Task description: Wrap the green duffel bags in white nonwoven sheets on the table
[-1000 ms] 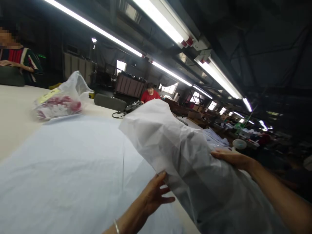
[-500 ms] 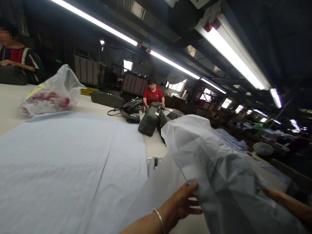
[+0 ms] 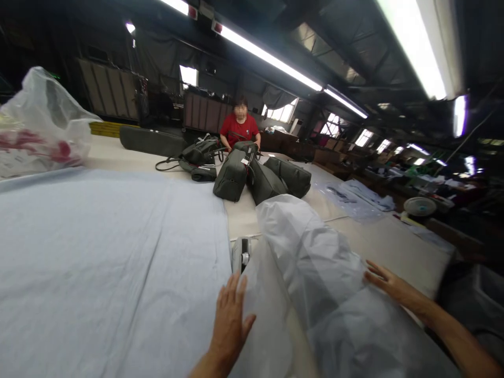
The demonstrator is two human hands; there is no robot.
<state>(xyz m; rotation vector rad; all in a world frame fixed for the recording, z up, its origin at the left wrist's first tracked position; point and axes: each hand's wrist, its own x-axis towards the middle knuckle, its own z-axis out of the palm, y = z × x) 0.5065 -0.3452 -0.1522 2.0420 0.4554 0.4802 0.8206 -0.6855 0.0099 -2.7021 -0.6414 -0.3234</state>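
My left hand (image 3: 230,317) is open, fingers stretched forward, over the edge where the light blue cloth (image 3: 98,262) meets a translucent plastic sheet. Just beyond its fingertips lies a grey tape dispenser-like object (image 3: 237,253), whose exact kind I cannot tell. My right hand (image 3: 388,283) is open too, its fingers resting against the right side of a large, crumpled, translucent plastic bag (image 3: 326,262). The bag lies on the table in front of me and spreads toward my body; a greyish shape shows dimly through its lower part.
Several dark grey backpacks (image 3: 230,176) lie farther up the table (image 3: 240,218), with a person in a red shirt (image 3: 238,126) behind them. A filled clear bag (image 3: 43,136) stands at left. Flat plastic packs (image 3: 350,199) lie at right, near a white fan (image 3: 420,206).
My left hand has let go of the plastic bag's edge and moved left. The bag has come down lower onto the table. My right hand has opened along its side, and the view has turned right.
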